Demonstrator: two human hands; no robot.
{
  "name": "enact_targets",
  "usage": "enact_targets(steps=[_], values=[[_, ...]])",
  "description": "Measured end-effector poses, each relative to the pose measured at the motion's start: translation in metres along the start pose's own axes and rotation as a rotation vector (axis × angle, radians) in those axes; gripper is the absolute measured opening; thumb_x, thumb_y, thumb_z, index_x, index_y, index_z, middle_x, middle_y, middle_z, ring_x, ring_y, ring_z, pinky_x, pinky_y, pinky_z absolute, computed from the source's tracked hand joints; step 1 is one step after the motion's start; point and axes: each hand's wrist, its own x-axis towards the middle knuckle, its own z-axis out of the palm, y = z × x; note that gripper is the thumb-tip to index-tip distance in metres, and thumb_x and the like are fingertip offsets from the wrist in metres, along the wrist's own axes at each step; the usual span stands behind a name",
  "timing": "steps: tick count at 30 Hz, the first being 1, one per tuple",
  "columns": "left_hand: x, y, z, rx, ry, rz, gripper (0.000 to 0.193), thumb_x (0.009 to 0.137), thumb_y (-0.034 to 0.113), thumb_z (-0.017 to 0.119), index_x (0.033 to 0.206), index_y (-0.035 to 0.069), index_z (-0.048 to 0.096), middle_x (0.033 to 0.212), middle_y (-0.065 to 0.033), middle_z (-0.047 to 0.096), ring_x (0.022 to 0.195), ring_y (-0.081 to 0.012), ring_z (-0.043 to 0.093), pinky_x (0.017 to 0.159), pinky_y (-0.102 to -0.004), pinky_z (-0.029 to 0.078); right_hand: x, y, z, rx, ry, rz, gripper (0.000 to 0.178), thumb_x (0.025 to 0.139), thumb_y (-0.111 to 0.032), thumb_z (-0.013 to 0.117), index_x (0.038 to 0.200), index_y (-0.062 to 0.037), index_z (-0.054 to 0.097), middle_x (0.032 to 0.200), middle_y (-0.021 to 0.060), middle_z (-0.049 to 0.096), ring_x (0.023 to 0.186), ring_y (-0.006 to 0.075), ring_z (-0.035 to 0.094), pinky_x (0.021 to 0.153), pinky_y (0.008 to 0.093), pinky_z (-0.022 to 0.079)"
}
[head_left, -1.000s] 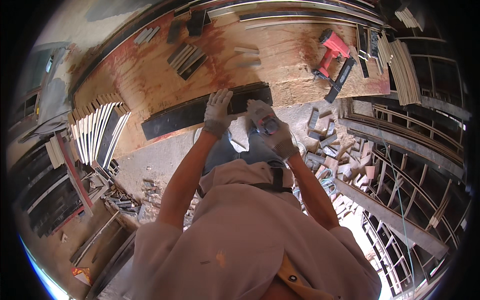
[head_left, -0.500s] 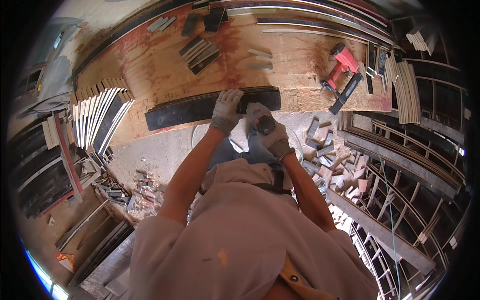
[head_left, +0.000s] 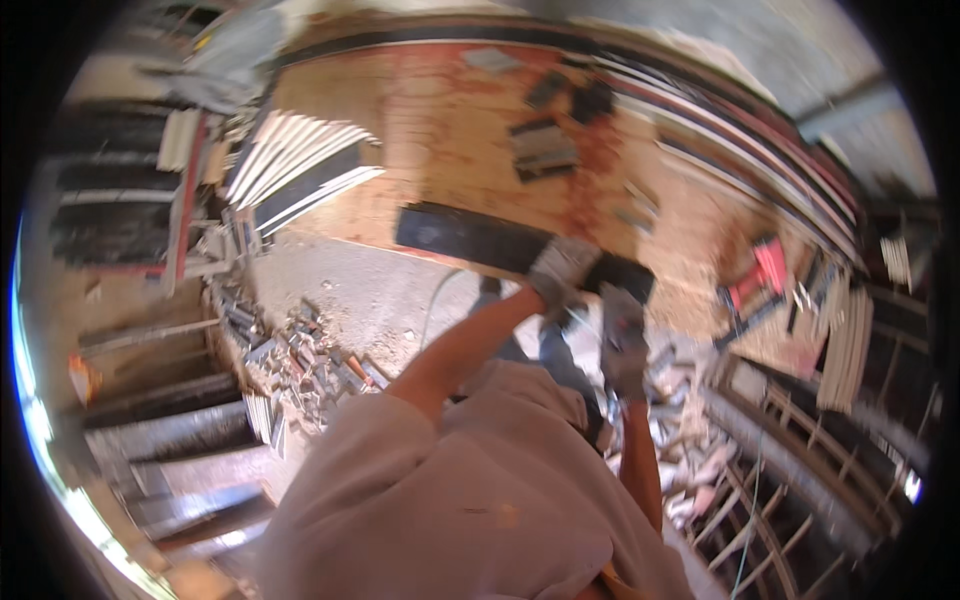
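The left hand (head_left: 563, 270) lies across the dark board (head_left: 470, 236), the right hand (head_left: 624, 345) near its edge, finger closure on both indeterminable; it appears stiff, probably slick, best held by its long edges.

My plywood table (head_left: 455, 140) carries a long black board (head_left: 470, 235) along the edge nearest me, fanned pale-edged strips (head_left: 300, 152) at the left end, short dark pieces (head_left: 543, 150) mid-table, long strips (head_left: 740, 140) by the far edge, and a red nail gun (head_left: 768, 266) toward the right end.
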Motion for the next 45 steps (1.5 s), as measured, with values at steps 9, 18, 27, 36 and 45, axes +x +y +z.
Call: enact_targets(steps=[9,18,27,36,45], values=[[-0.061,-0.073,-0.188,0.090,-0.101,-0.157,0.073,0.076,0.028,0.074,0.140,0.003,0.050,0.133,-0.0186,0.055,0.125,-0.0391,0.049,0.108,-0.0478,0.038,-0.048,0.015,-0.001,0.076,0.185,0.571,0.022,0.082,-0.011,0.070,0.103,-0.0043,0.068,0.087,0.0124,0.072,0.083,0.0239,0.071,0.070,0.0358,0.053],[-0.203,-0.380,-0.319,0.493,-0.313,-0.577,0.081,0.077,0.022,0.069,0.149,0.000,0.039,0.146,-0.0167,0.049,0.131,-0.0329,0.046,0.116,-0.0412,0.031,-0.074,-0.014,0.068,-0.026,0.301,0.837,0.017,0.082,-0.012,0.071,0.097,-0.0049,0.068,0.083,0.0100,0.070,0.078,0.0214,0.068,0.066,0.0347,0.050],[-0.240,-0.482,-0.296,0.711,-0.147,-0.695,0.072,0.088,0.010,0.051,0.157,0.015,0.032,0.158,-0.0114,0.040,0.144,-0.0286,0.039,0.119,-0.0420,0.028,-0.097,-0.056,0.110,-0.080,0.292,0.925,0.013,0.082,-0.013,0.072,0.091,-0.0055,0.067,0.078,0.0076,0.067,0.072,0.0188,0.065,0.062,0.0336,0.048],[-0.255,-0.497,-0.313,0.575,-0.124,-0.667,0.076,0.082,0.003,0.057,0.154,0.016,0.039,0.157,-0.0111,0.041,0.142,-0.0301,0.043,0.115,-0.0381,0.037,-0.134,-0.068,0.129,-0.046,0.319,0.982,0.010,0.082,-0.013,0.072,0.086,-0.0061,0.066,0.073,0.0053,0.065,0.067,0.0163,0.062,0.058,0.0325,0.046],[-0.180,-0.377,-0.230,0.211,0.534,-0.407,0.051,0.080,0.008,0.069,0.130,0.011,0.063,0.125,-0.0136,0.062,0.115,-0.0340,0.059,0.097,-0.0446,0.049,-0.153,-0.064,0.124,0.043,0.396,1.010,0.011,0.082,-0.014,0.073,0.080,-0.0067,0.065,0.069,0.0029,0.063,0.062,0.0137,0.059,0.053,0.0314,0.044]])
